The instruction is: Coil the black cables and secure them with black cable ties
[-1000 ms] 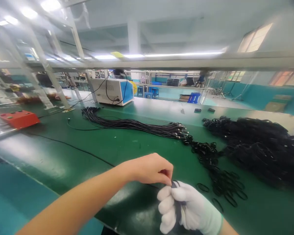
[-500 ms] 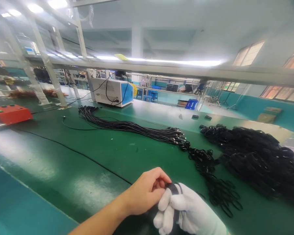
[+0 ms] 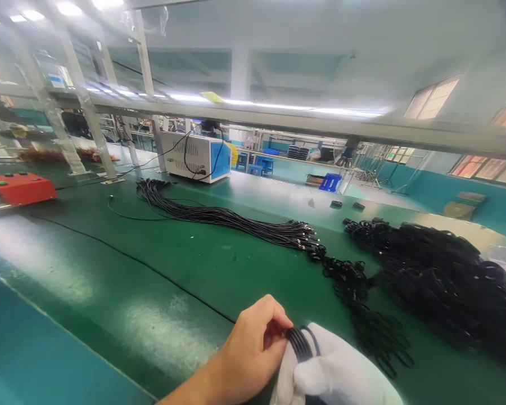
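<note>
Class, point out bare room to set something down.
Bench lies mostly bare between the cable bundle and single cable, and between that cable and the front edge. Crowded: the right, with the black pile and loops, and where the left hand and right hand meet at a coil.

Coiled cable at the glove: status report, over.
Right hand gloved, gripping coiled cable. Left hand bare, pinching coil's edge. Black loops on bench, off to the right.

Red box (image 3: 23,190), blue-sided machine (image 3: 200,155)

left hand (image 3: 251,351) bare, forearm (image 3: 198,388) bare too; right hand (image 3: 337,368) in plain white cloth glove (image 3: 349,374), thumb (image 3: 310,377) covered.
</note>
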`<state>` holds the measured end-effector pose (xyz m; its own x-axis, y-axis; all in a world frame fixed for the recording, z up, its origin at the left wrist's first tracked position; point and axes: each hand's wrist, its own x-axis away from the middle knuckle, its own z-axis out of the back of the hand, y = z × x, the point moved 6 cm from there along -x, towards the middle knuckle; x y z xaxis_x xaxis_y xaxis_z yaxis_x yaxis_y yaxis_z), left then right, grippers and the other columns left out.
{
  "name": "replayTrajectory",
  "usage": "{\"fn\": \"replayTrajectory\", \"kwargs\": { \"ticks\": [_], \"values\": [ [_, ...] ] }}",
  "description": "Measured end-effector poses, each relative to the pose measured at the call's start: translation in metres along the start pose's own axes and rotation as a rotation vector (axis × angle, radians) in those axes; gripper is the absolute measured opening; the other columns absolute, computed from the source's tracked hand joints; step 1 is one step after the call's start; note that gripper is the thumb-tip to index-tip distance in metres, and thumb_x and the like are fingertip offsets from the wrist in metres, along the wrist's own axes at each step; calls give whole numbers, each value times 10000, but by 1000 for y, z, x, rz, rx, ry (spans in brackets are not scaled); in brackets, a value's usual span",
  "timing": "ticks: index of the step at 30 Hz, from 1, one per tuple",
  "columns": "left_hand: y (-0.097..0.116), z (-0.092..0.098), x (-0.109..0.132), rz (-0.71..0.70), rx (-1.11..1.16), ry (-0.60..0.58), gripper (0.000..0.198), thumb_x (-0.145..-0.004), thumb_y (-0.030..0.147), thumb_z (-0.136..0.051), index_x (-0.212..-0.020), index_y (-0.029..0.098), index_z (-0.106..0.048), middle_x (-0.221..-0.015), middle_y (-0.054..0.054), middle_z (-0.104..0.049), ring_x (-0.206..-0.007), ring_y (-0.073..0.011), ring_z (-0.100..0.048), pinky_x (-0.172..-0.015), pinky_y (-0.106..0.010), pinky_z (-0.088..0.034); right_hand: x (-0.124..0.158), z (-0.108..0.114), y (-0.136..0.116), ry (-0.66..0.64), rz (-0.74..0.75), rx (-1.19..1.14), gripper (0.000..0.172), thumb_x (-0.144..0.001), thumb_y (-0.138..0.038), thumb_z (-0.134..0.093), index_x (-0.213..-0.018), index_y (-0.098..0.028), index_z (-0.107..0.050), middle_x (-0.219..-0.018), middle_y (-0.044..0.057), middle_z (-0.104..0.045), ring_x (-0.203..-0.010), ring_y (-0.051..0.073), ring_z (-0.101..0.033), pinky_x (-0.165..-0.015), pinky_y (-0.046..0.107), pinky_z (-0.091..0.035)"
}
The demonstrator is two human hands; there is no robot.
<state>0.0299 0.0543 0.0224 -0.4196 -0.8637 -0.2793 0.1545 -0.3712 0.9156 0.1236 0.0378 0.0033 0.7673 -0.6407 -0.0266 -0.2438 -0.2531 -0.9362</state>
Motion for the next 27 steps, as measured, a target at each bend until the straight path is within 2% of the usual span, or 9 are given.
{"fn": "replayTrajectory", "kwargs": {
  "ticks": [3, 7, 10, 13, 16, 19, 24, 27],
  "values": [
    [7, -1, 4, -133, -24, 67, 171, -771, 48, -471, -849, 191, -522, -812, 2, -525, -688, -107, -511, -610, -210, -427, 8, -1, -3, -17, -72, 86, 271, -804, -346, -584, -774, -85, -650, -683, 36, -631, -609, 116, -554, -622, 252, -452],
    [14, -2, 12, -369, -104, 190, 225, -797, 48, -433, -919, 209, -532, -799, -6, -537, -719, -119, -538, -635, -217, -437, 17, -3, -10, -15, -105, 129, 289, -880, -360, -525, -1056, -135, -567, -1009, 63, -607, -845, 163, -599, -739, 353, -510],
    [15, -5, 16, -446, -160, 253, 251, -816, 50, -404, -964, 216, -520, -811, -17, -544, -725, -126, -547, -637, -223, -441, 19, -2, -14, 3, -113, 142, 309, -888, -344, -514, -1132, -155, -534, -1120, 76, -565, -939, 193, -582, -794, 387, -505],
    [19, -6, 14, -405, -185, 244, 227, -816, 59, -404, -946, 207, -519, -807, -24, -554, -720, -132, -552, -635, -226, -449, 20, -3, -18, 11, -128, 158, 315, -886, -342, -517, -1140, -156, -532, -1134, 78, -560, -955, 200, -577, -804, 395, -501],
    [26, -10, 7, -294, -205, 74, 268, -793, 46, -422, -980, 188, -550, -860, -49, -582, -736, -138, -564, -655, -226, -469, 25, -8, -23, 9, -150, 177, 325, -881, -334, -528, -1149, -151, -524, -1140, 82, -555, -963, 203, -575, -807, 403, -500],
    [37, -12, 6, -301, -174, -62, 318, -811, 52, -418, -1038, 177, -602, -911, -78, -605, -808, -151, -590, -720, -226, -488, 29, -15, -30, 12, -173, 196, 328, -881, -333, -529, -1156, -154, -520, -1151, 83, -549, -973, 207, -571, -813, 408, -497],
    [45, -2, 12, -392, -133, 57, 268, -844, 92, -437, -969, 187, -655, -854, -73, -640, -760, -139, -609, -693, -199, -488, 29, -27, -39, 41, -193, 233, 329, -880, -334, -529, -1155, -153, -522, -1151, 82, -550, -975, 209, -571, -814, 408, -497],
    [49, 1, 13, -398, -136, 52, 260, -846, 97, -439, -945, 185, -663, -855, -73, -658, -768, -144, -612, -710, -206, -485, 29, -35, -40, 99, -187, 258, 329, -880, -336, -530, -1153, -152, -523, -1150, 80, -550, -975, 211, -571, -814, 408, -496]
  ]
}}
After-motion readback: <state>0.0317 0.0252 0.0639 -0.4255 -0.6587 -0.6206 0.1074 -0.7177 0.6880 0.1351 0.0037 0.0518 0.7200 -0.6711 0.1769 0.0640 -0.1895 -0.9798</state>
